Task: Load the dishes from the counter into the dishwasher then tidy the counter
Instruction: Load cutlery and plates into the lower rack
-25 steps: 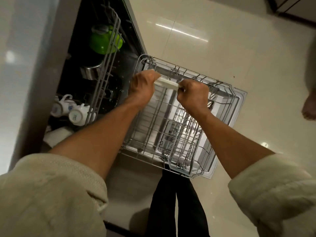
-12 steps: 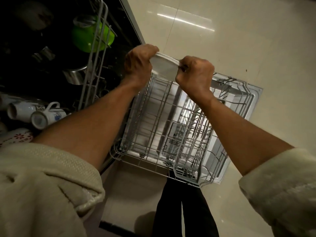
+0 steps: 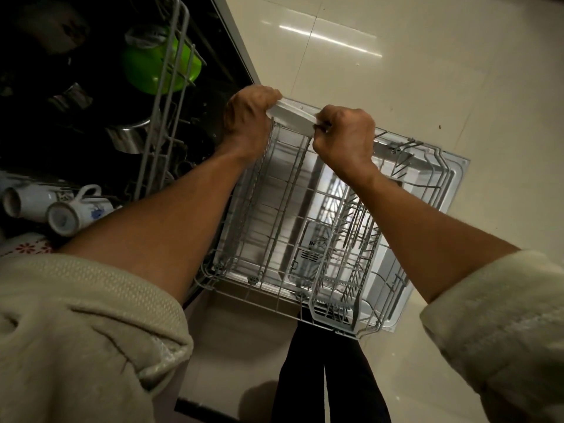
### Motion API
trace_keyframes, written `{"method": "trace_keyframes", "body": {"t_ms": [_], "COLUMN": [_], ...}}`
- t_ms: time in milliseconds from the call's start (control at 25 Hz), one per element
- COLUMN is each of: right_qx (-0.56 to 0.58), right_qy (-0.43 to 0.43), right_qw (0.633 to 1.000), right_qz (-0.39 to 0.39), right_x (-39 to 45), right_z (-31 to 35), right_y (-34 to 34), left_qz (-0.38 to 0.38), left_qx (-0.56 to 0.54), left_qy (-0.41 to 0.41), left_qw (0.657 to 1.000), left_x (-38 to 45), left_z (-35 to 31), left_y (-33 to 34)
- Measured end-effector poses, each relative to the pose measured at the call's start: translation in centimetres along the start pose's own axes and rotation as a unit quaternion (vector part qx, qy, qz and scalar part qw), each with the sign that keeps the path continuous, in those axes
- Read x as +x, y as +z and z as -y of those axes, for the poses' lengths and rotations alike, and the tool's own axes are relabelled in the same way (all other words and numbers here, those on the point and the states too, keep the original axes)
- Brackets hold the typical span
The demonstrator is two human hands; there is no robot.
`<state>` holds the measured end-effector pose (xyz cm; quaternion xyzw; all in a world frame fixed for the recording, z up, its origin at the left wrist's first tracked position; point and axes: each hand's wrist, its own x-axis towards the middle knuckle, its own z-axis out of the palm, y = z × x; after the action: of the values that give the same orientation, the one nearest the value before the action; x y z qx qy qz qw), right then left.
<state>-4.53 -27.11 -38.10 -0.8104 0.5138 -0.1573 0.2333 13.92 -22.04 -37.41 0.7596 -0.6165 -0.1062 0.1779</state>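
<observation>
A white plate is held on edge between both hands, above the far end of the pulled-out lower dishwasher rack. My left hand grips its left rim and my right hand pinches its right rim. The grey wire rack rests over the open dishwasher door and holds no dishes; a cutlery basket sits at its near right.
The upper rack to the left carries a green bowl, a steel pot and two white mugs. Glossy tiled floor lies beyond and right. My dark trouser legs stand at the rack's near edge.
The plate has risen from inside the rack's far end to above its rim and tilted more on edge. Both hands kept their hold on it. The view moved closer.
</observation>
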Motion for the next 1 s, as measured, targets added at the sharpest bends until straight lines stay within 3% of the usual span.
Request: {"method": "trace_keyframes", "body": {"t_ms": [160,360,600,840,1000], "right_qx": [0.003,0.031,0.033,0.034,0.006], "right_qy": [0.012,0.057,0.092,0.075,0.058], "right_qw": [0.996,0.992,0.985,0.989,0.997], "right_qz": [0.094,0.107,0.14,0.121,0.046], "right_x": [-0.4,0.2,1.5,1.6,1.5], "right_z": [-0.2,-0.9,-1.8,-2.3,-2.0], "right_y": [0.6,1.5,0.8,1.1,0.4], "left_qz": [0.046,0.111,0.101,0.085,0.021], "left_qx": [0.004,0.005,-0.04,-0.049,-0.057], "left_qy": [-0.025,-0.056,-0.084,-0.1,-0.062], "left_qw": [0.999,0.992,0.991,0.99,0.996], "left_x": [-0.5,1.1,1.6,2.7,3.5], "left_z": [0.3,-0.7,-1.5,-1.3,-1.8], "left_y": [0.3,0.4,0.6,0.4,0.0]}}
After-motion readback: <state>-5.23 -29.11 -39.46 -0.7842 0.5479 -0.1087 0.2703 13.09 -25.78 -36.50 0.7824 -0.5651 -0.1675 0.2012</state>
